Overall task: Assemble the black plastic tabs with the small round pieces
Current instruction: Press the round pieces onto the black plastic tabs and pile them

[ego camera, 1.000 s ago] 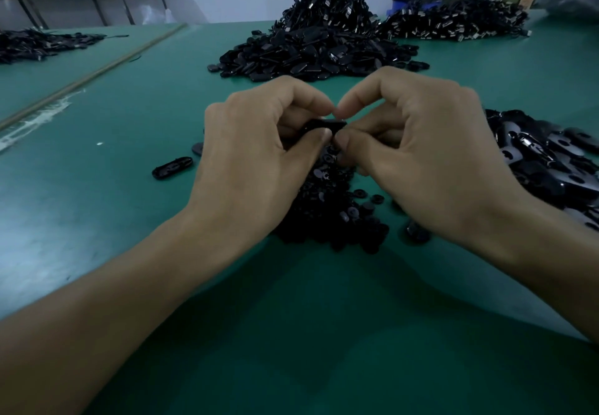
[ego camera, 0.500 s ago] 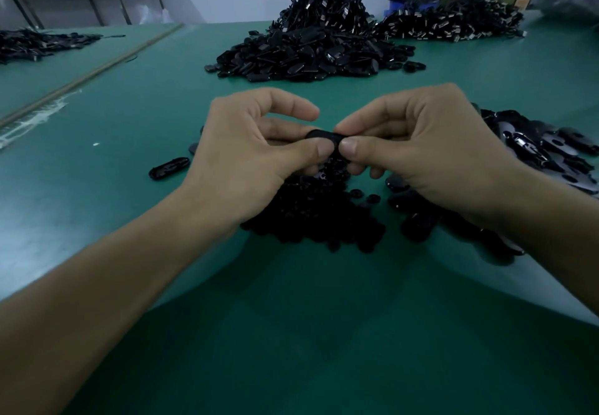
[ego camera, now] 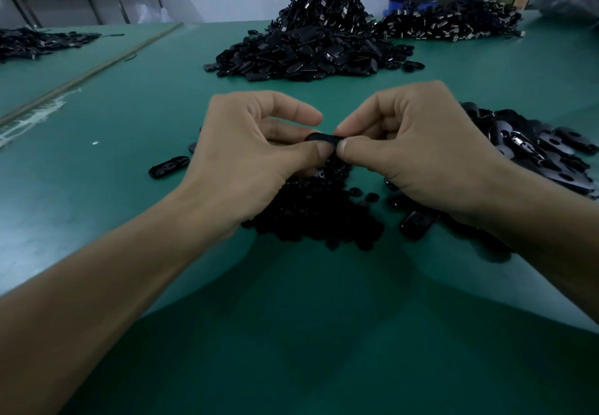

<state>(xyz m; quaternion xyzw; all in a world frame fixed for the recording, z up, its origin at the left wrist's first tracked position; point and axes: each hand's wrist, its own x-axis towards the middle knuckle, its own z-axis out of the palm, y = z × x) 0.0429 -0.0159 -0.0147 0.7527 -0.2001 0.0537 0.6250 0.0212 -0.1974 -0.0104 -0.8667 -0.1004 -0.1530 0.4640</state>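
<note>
Left hand (ego camera: 256,152): raised over the table, fingers curled; its grip is narrow, thumb and fingers pinching the left end of a black tab.
Right hand (ego camera: 418,148): level with the left, fingers curled; its grip is narrow too, thumb and forefinger pinching the right end of the same tab.
Black tab (ego camera: 324,138): held between both hands above the round pieces, lying roughly level; only its top edge shows between the thumbs.
Round piece in the tab: cannot tell, the fingers cover it.
Small round pieces (ego camera: 311,217): a dark heap on the table right below the hands, with a few strays at its right edge.
Heap of tabs (ego camera: 544,155): on the table just beyond the right wrist, flat black pieces lying over each other.
Loose tab (ego camera: 416,223): on the table by the right wrist, beside the round pieces.
Single tab (ego camera: 168,166): alone on the table, left of the left hand.
Big pile (ego camera: 301,54): black parts farther back, in the middle of the table.
Corded pile (ego camera: 447,22): back right, next to the big pile.
Table (ego camera: 291,333): green surface, forearms reaching over it.
</note>
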